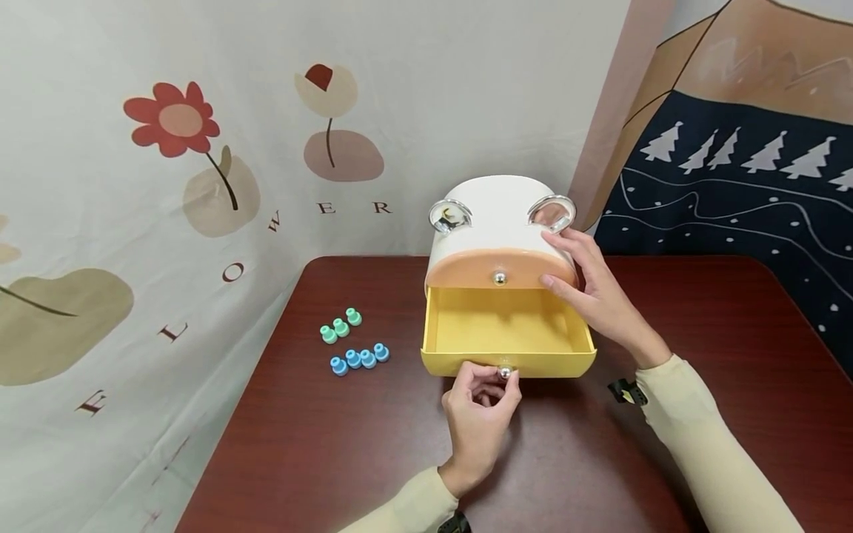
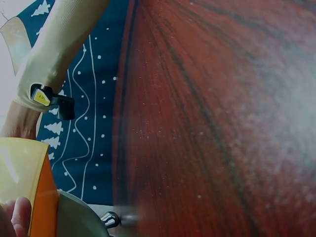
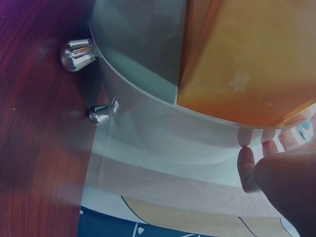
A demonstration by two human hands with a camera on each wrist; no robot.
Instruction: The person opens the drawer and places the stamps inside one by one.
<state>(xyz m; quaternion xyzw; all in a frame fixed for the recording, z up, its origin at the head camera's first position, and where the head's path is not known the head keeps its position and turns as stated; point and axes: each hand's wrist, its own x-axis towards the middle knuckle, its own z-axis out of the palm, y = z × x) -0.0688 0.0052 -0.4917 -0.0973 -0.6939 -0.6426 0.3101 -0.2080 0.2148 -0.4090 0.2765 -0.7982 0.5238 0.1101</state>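
Observation:
A white cabinet [image 1: 501, 215] with silver-rimmed round eyes stands at the table's back, like an animal's head. Its lower drawer [image 1: 509, 364], yellow and pulled out, has nothing inside. My left hand [image 1: 476, 422] pinches that drawer's silver knob [image 1: 505, 372] between thumb and fingertips. The upper, orange drawer [image 1: 466, 272] is closed and has its own knob [image 1: 500, 278]. My right hand [image 1: 596, 296] rests on the cabinet's right side, fingers extended toward the eye and thumb against the orange front. In the right wrist view, its fingers [image 3: 246, 170] touch the cabinet wall.
Three green peg-like pieces [image 1: 341, 327] stand in a slanted row on the table [image 1: 286, 459], left of the cabinet. Several blue ones [image 1: 360, 359] form another row nearer me. A patterned cloth [image 1: 400, 111] hangs behind the table.

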